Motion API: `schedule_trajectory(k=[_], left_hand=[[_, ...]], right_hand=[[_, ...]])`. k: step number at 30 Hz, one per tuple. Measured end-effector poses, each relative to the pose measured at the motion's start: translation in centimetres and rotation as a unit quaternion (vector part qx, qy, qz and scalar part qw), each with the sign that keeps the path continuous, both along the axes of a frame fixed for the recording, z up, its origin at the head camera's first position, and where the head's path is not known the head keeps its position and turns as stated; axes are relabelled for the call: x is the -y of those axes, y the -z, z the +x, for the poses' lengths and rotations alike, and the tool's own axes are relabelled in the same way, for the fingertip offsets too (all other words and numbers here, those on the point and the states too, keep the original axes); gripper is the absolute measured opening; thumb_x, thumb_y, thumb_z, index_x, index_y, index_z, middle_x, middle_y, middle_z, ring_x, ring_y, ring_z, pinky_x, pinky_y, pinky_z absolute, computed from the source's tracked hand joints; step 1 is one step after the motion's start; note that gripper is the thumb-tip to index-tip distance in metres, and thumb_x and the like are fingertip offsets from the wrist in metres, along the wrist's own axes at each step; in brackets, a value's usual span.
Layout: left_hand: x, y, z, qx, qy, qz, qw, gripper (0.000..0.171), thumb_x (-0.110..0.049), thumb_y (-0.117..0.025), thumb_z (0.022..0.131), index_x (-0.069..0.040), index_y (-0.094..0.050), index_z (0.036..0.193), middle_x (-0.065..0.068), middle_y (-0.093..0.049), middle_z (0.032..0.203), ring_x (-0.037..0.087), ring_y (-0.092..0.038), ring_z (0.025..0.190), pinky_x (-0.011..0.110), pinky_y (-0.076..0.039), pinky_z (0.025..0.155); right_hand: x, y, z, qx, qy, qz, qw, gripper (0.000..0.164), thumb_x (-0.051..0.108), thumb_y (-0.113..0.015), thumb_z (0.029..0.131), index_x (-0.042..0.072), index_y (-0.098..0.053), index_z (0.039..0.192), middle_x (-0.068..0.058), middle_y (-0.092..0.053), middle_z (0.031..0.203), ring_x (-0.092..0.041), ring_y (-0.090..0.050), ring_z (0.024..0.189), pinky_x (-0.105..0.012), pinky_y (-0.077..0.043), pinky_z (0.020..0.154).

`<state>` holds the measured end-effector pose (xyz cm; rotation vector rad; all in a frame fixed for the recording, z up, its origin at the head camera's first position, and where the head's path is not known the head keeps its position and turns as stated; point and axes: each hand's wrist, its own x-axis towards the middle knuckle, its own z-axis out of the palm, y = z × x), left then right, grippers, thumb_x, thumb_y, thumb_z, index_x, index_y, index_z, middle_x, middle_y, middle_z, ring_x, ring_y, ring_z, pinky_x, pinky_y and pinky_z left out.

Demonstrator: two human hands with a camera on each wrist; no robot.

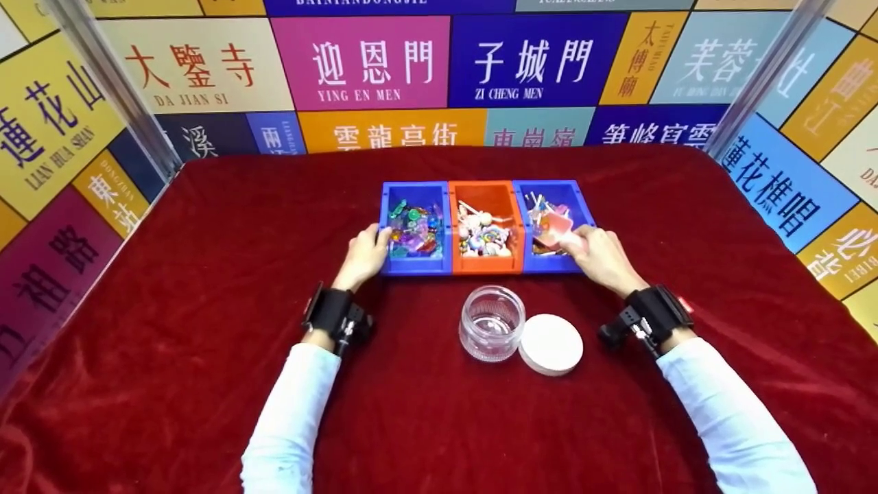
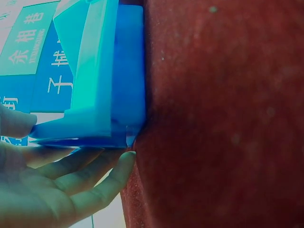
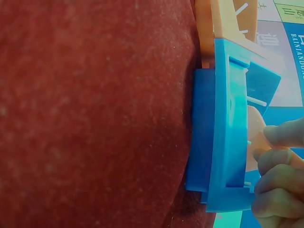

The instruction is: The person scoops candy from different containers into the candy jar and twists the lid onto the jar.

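Observation:
Three joined bins hold small trinkets: a left blue bin (image 1: 416, 266), a middle orange bin (image 1: 485, 265) and a right blue bin (image 1: 547, 184). My left hand (image 1: 364, 258) grips the outer side of the left blue bin, thumb over its rim and fingers along the outside wall (image 2: 128, 71). Between the thumb and fingers of my right hand (image 1: 605, 259) is the handle of a pink scoop (image 1: 554, 228). The scoop's head dips into the right blue bin, among white sticks and colourful pieces. In the right wrist view, the bin wall partly hides the scoop (image 3: 255, 135).
An uncapped clear jar (image 1: 490, 336) stands in front of the bins. Its white lid (image 1: 551, 345) lies beside it to the right. Dark red cloth (image 1: 439, 425) covers the table, and a wall of coloured sign panels (image 1: 370, 62) rises behind.

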<state>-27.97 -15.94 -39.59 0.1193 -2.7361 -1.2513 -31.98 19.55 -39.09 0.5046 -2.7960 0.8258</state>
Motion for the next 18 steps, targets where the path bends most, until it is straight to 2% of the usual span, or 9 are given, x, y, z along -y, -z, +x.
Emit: schedule_trajectory(k=[8,18], left_hand=[[0.0,0.0,-0.2,-0.001,0.001,0.002,1.0000,0.032,-0.022,-0.038,0.095,0.004,-0.054,0.105,0.021,-0.058,0.097,0.034,-0.052,0.098,0.043,-0.040,0.086],[-0.1,0.0,0.1,-0.001,-0.005,0.007,1.0000,0.031,-0.021,-0.038,0.095,0.005,-0.054,0.101,0.023,-0.058,0.097,0.036,-0.052,0.099,0.044,-0.040,0.086]], right_hand=[[-0.5,-0.4,0.4,-0.011,0.009,-0.033,0.999,0.032,0.021,-0.056,0.086,-0.009,-0.060,0.094,-0.021,-0.061,0.080,-0.030,-0.054,0.073,-0.037,-0.041,0.065],[-1.2,-0.3,0.6,0.007,0.011,-0.079,0.997,0.035,0.026,-0.056,0.087,-0.008,-0.061,0.095,-0.020,-0.062,0.081,-0.026,-0.052,0.075,-0.028,-0.037,0.064]])
